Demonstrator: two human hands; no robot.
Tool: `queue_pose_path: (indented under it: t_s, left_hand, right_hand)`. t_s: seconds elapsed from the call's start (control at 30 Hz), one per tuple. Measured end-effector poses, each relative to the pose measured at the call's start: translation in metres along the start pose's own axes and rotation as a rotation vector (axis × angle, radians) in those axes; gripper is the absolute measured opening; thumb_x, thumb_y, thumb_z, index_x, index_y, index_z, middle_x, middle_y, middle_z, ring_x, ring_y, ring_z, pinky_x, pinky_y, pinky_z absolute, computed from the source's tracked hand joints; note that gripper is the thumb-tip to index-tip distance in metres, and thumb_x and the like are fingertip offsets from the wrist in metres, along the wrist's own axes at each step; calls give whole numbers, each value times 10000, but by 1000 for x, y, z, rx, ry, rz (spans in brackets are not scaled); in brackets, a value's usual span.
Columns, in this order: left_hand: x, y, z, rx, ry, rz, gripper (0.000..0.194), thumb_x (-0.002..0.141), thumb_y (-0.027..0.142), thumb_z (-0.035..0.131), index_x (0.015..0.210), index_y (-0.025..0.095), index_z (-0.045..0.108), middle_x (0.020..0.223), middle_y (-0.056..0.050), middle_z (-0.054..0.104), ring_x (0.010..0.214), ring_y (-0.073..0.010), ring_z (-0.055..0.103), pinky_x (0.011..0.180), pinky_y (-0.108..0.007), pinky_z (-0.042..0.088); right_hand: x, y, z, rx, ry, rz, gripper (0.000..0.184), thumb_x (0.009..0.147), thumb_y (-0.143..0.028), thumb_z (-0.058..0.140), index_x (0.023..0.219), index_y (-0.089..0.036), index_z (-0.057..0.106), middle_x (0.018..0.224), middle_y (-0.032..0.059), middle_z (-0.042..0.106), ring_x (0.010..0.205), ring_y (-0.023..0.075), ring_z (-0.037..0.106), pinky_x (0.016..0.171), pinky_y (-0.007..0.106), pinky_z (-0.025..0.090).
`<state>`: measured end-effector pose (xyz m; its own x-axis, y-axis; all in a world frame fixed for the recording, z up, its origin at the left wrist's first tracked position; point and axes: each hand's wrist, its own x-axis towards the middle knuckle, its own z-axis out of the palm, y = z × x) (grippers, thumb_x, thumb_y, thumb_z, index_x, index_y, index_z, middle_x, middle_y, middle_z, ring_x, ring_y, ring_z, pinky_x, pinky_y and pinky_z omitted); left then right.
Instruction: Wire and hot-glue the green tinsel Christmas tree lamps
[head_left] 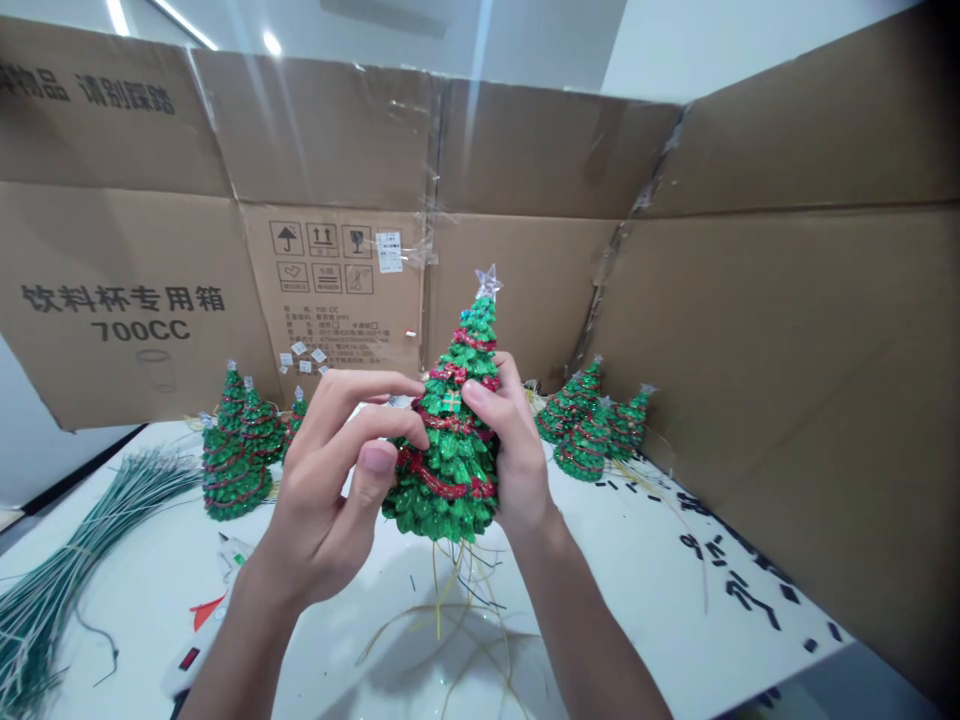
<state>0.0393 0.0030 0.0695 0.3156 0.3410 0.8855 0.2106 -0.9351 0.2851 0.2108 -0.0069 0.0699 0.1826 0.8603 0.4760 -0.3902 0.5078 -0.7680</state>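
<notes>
A small glittery green Christmas tree ornament (446,450) with red tinsel garland and a clear silver star (487,283) on top is held up in front of me. My left hand (337,480) grips its left side with the fingertips, and my right hand (514,450) wraps its right side. Thin yellow and dark wires (450,590) hang from the tree's base. The tree's back is hidden from this view.
Similar trees stand on the white table (622,570) at left (232,450) and right (585,425). A bundle of green wires (67,540) lies at left, and a white hot glue gun (206,625) near my left wrist. Black scraps (742,590) lie at right, before cardboard walls (337,150).
</notes>
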Motion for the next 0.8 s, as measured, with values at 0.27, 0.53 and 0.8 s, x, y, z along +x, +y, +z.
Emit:
queue_pose_path:
  t_s: [0.27, 0.53, 0.8]
  left_hand:
    - [0, -2, -1, -7, 17, 41, 383, 1185, 376, 357, 1069, 226, 690, 1280, -81, 680, 1160, -222, 627, 989, -431, 520]
    - [1, -3, 0, -4, 28, 67, 379, 1184, 386, 374, 1064, 216, 691, 1255, -81, 689, 1135, -216, 629, 962, -423, 525]
    - [0, -6, -2, 12, 31, 65, 397, 1185, 385, 363, 1058, 220, 701, 1255, -83, 694, 1146, -222, 629, 964, -432, 532]
  right_hand:
    - [-1, -1, -2, 2, -14, -48, 265, 902, -401, 843, 1025, -296, 632, 895, -28, 615, 804, 178, 591, 753, 337, 493]
    - [0, 2, -3, 55, -23, -44, 267, 893, -372, 866, 1027, -289, 651, 921, -25, 651, 793, 163, 589, 743, 342, 485]
    - [0, 4, -4, 0, -16, -58, 281, 905, -394, 855, 1042, -285, 635, 914, -27, 651, 782, 156, 597, 723, 335, 497]
